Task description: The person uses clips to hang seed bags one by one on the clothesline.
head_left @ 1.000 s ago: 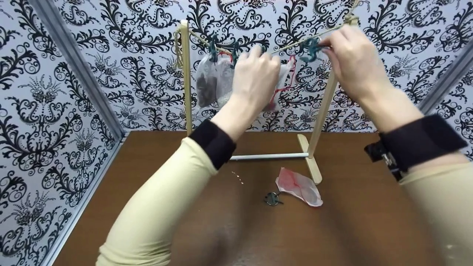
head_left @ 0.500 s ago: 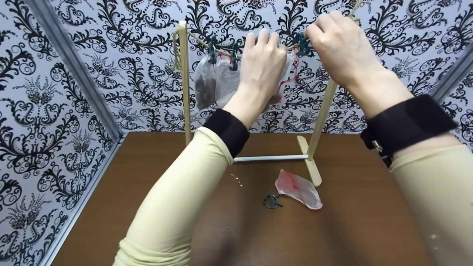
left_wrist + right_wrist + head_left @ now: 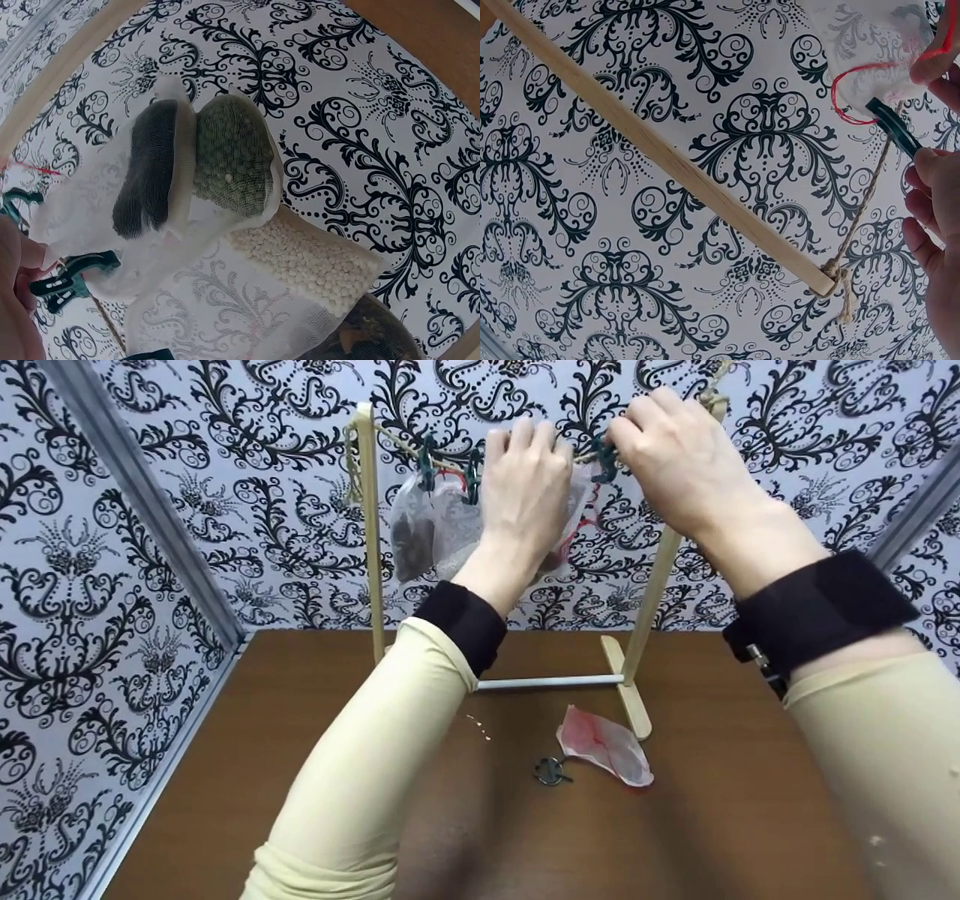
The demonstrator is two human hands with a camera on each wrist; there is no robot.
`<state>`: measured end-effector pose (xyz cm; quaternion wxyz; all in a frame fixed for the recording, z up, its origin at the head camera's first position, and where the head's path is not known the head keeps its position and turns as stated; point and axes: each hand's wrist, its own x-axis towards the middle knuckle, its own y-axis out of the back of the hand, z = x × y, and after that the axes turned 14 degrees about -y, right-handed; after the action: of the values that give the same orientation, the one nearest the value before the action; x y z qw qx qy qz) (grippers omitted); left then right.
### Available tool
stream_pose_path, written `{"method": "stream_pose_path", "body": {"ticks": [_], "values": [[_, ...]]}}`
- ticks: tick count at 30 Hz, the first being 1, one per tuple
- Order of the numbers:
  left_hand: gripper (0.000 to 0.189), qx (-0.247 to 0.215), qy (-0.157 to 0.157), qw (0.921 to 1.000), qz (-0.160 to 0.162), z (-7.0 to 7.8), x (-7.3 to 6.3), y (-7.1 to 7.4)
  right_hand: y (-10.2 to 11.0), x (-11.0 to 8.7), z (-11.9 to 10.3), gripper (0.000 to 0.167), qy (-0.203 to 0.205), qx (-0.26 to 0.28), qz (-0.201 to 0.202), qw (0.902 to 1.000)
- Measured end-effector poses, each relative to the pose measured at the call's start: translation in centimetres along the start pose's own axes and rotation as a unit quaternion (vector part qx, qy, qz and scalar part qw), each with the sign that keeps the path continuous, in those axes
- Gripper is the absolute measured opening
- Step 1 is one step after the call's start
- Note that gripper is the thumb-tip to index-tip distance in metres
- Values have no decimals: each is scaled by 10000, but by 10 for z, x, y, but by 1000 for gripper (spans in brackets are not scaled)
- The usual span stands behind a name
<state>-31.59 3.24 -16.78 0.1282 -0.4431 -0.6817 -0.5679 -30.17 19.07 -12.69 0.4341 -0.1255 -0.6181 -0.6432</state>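
Note:
My right hand pinches a dark green clip at the hanging rope, close to the top of a sheer drawstring bag. A red cord loops out from that bag. My left hand pinches the bag's top against the rope, its fingers beside another green clip. Below it, in the left wrist view, hang sheer bags with dark contents, green bits and white beans. In the head view my left hand hides part of them.
Wooden posts on a stand carry the rope; a white bar joins them low down. Two clips hold bags at the left. On the table lie a pink-and-white bag, a loose clip and small pale crumbs.
My right hand has brought the clip leftward along the rope, up to the bag's top near my left hand. My left hand has shifted slightly, with its fingers higher on the rope.

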Motion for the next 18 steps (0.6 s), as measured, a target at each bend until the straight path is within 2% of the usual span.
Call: {"method": "stream_pose_path", "body": {"ticks": [3,6,11,15,18], "values": [[23,-154,146,9998,13,0,1,1,0,-1,1,11,-50,106,-38,9999],[24,-230,132,9995,152,2,0,2,-1,-2,0,13,-80,207,-64,9997],[22,55,-89,9991,412,3,-5,-5,-3,-5,1,23,24,247,-230,9994],[40,350,-351,9981,359,4,-10,-8,-3,-8,4,36,118,263,-476,9985],[38,476,-575,9964,401,6,-18,-10,-6,-12,4,39,86,314,-508,9982]]}}
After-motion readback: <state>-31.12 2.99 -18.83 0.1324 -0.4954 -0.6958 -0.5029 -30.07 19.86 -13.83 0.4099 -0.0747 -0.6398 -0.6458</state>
